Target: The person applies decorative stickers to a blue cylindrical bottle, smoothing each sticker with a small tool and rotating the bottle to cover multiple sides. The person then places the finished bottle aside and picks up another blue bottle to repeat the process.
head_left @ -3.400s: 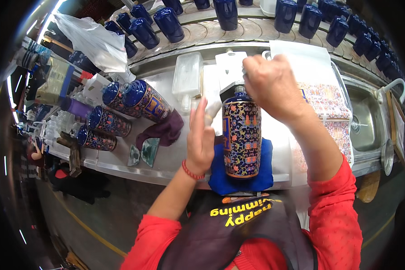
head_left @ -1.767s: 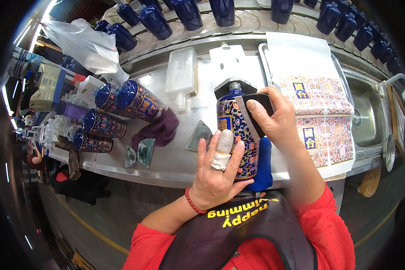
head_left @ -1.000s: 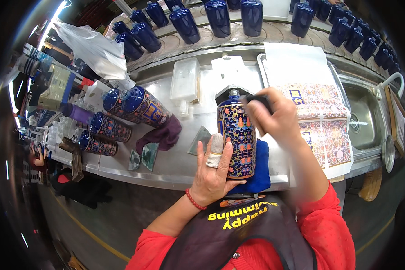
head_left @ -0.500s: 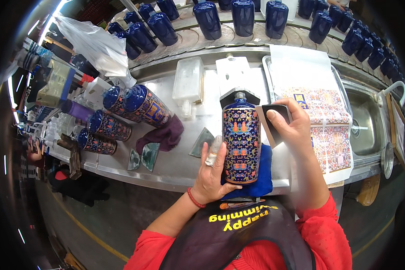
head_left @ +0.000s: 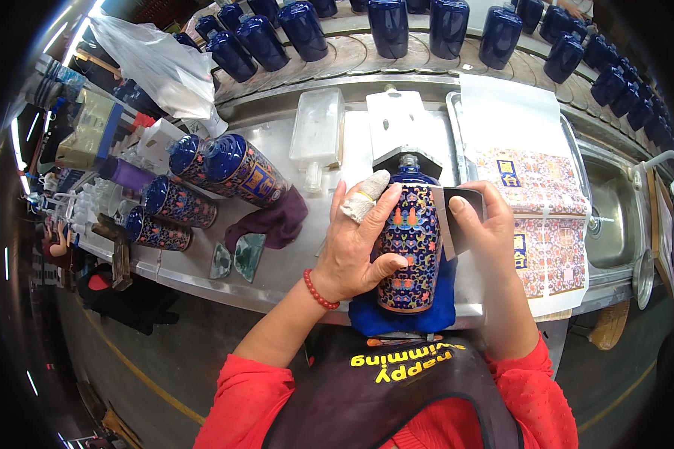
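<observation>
A dark blue bottle [head_left: 410,236] with a colourful floral pattern lies with its neck away from me, on a blue cloth [head_left: 442,305]. My left hand [head_left: 344,262] holds its left side, the thumb resting across the front and the other fingers spread along the upper edge. One of those fingers wears a pale cover. Pinched between thumb and fingers of my right hand [head_left: 493,236] is a flat dark scraper [head_left: 443,224] with a light edge strip, set against the bottle's right side. Beyond the neck sits a white stand [head_left: 397,120] with a dark notched front.
Patterned decal sheets [head_left: 565,254] lie at right, beside a sink [head_left: 614,213]. Several patterned bottles [head_left: 249,176] stand at left near a purple cloth [head_left: 277,221] and green pieces [head_left: 249,256]. A clear container [head_left: 318,127] lies ahead. Plain blue bottles [head_left: 388,28] line the far conveyor.
My left hand has moved up from the bottle's base onto its left side and front. The right hand has lowered slightly, bringing the scraper along the bottle's right side. The view has shifted a little.
</observation>
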`<state>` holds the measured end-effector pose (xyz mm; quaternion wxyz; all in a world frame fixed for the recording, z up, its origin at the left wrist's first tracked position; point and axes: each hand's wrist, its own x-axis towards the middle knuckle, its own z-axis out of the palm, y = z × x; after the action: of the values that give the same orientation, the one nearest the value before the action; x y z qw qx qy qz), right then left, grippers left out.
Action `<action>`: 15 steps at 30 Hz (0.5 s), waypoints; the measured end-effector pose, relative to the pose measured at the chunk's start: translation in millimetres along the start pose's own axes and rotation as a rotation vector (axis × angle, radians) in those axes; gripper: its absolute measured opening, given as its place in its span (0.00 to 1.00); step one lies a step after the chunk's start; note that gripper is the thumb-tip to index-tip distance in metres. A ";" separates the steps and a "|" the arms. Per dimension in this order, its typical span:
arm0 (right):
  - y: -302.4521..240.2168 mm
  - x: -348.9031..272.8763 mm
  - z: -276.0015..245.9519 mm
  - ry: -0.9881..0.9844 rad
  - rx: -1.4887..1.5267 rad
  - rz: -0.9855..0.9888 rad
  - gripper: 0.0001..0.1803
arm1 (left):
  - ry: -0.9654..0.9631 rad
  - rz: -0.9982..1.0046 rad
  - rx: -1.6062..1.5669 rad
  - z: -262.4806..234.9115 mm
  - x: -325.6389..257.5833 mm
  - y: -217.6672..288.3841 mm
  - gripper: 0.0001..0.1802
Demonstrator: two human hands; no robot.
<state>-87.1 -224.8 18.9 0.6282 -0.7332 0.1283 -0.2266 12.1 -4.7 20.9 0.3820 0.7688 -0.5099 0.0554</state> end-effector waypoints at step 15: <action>-47.1 18.1 -1.6 -0.299 -0.893 -0.692 0.29 | 0.049 0.010 -0.121 -1.4 6.7 -8.3 0.46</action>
<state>-76.8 -226.4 68.2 0.1589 -0.9503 -0.1255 -0.2365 22.5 -7.2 20.6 0.4401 0.7400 -0.5066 0.0453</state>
